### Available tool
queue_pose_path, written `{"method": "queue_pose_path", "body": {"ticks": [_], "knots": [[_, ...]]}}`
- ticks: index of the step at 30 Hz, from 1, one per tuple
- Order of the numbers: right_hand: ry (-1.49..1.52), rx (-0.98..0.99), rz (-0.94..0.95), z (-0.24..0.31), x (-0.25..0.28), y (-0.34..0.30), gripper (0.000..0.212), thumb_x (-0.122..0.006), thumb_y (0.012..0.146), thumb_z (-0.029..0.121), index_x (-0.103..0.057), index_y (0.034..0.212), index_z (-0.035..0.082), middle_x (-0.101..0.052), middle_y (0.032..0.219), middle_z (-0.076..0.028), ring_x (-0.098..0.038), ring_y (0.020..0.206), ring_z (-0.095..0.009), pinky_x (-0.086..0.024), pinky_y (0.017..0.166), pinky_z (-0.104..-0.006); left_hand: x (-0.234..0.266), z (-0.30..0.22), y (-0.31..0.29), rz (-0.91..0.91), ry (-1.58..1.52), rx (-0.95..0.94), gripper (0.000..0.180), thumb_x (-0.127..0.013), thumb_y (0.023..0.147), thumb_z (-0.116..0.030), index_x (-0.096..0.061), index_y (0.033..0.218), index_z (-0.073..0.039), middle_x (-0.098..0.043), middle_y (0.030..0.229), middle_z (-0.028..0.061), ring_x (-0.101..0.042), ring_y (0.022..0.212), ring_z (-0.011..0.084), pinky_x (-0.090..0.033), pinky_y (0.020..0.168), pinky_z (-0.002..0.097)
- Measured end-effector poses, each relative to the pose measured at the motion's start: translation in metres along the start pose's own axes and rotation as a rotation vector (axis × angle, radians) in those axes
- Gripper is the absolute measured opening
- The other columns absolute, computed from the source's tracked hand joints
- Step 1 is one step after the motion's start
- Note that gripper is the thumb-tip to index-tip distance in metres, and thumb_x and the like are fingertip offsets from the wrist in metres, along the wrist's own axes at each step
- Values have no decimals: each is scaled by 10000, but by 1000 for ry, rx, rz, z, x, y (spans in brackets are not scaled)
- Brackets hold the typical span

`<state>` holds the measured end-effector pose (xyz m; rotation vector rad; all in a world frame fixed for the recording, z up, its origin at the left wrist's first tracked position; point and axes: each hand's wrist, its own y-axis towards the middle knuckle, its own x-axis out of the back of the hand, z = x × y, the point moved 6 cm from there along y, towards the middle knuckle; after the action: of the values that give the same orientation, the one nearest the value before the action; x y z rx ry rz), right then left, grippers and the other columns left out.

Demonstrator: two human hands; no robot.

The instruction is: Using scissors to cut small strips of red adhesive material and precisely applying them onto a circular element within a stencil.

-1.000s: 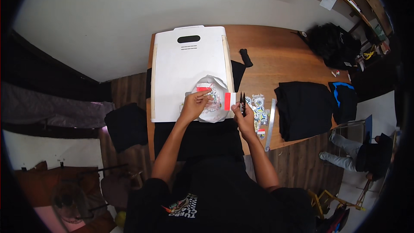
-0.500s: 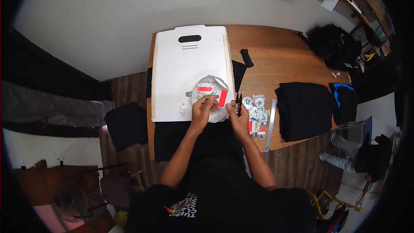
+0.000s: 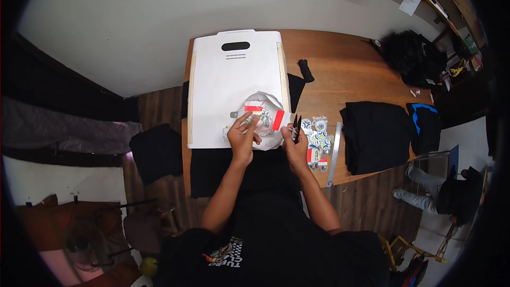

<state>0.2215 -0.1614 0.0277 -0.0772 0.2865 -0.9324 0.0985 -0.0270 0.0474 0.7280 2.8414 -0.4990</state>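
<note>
A white, rounded, soft-looking item (image 3: 272, 141) lies on the near end of a white board (image 3: 234, 85). On it sits a clear patterned piece with colourful swirls, held by strips of red tape (image 3: 278, 120). Over its left side hovers my left hand (image 3: 243, 141), fingers apart and nothing in them. My right hand (image 3: 296, 146) grips a pair of dark scissors (image 3: 297, 122), blades pointing away from me. Its thumb is at the white item's right edge; whether it pinches that edge I cannot tell.
Right of my right hand lie patterned transfer pieces (image 3: 319, 135) and a metal ruler (image 3: 335, 154). Folded black cloth (image 3: 377, 138) rests farther right on the wooden table (image 3: 340, 69). Black fabric (image 3: 228, 172) hangs under the board. Another person (image 3: 451, 196) is at the far right.
My left hand has drawn back to the left from the patterned piece, its fingers spreading and uncovering more of it. My right hand stays nearly still with the scissors.
</note>
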Motion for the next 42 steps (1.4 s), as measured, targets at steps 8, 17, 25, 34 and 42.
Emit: {"method": "queue_pose_path", "body": {"ticks": [8, 17, 25, 34, 42], "knots": [[53, -28, 7, 10, -26, -8, 186, -707, 953, 218, -614, 1004, 65, -479, 706, 91, -385, 585, 0, -297, 516, -190, -31, -12, -10, 137, -109, -179, 283, -683, 953, -76, -623, 1204, 39, -679, 1002, 73, -636, 917, 100, -519, 819, 243], [-109, 72, 155, 41, -11, 9, 200, -713, 939, 199, -652, 1056, 48, -428, 683, 114, -359, 602, 5, -269, 537, -187, -20, -44, -11, 271, 170, -244, 200, -744, 894, -39, -705, 1072, 44, -719, 995, 90, -661, 923, 117, -513, 858, 248], [-242, 93, 225, 48, -21, 5, 164, -731, 927, 176, -666, 993, 41, -417, 673, 118, -343, 605, 16, -262, 548, -175, -10, -44, 0, 346, 386, -288, 191, -794, 845, -37, -700, 1003, 16, -709, 939, 63, -645, 921, 102, -507, 833, 234], [194, -87, -7, 28, -35, -13, 189, -728, 936, 217, -632, 956, 55, -492, 703, 91, -394, 576, -2, -304, 515, -189, -26, -37, -12, 114, -181, -169, 348, -732, 870, 39, -563, 1171, -5, -654, 1005, 67, -632, 906, 114, -516, 840, 253], [210, -43, -7, 21, -53, -20, 170, -710, 946, 172, -555, 916, 108, -466, 703, 89, -375, 535, -6, -281, 467, -205, -19, -33, -15, 88, -122, -325, 444, -679, 895, 75, -470, 1281, 5, -651, 1022, 112, -641, 940, 134, -518, 844, 256]]}}
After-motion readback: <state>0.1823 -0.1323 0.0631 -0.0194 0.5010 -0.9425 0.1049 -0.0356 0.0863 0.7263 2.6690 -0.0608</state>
